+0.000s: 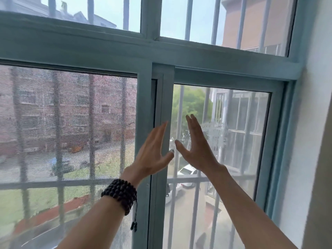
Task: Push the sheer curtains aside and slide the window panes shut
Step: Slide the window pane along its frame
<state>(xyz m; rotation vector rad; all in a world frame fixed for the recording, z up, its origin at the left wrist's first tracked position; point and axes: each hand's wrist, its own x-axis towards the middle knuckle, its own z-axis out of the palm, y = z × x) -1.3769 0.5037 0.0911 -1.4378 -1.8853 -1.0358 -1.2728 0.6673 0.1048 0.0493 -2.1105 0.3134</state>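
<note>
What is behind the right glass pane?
Behind the right glass pane: vertical security bars, a green tree, a neighbouring building and parked white cars. The raised hands cover part of the view.

We see outside security bars [180,105], a brick building [68,108], a green tree [192,103] and a parked white car [186,172].

Blue-grey window frame [158,51]; fine grey mesh screen [68,123]; dark beaded bracelet [121,193]; white wall [312,123].

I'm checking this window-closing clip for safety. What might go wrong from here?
The left hand is open right by the sliding pane's upright frame; fingers might get pinched where the frames overlap. The right hand is flat near the glass, so a push there may slip or smear rather than slide the pane.
</note>
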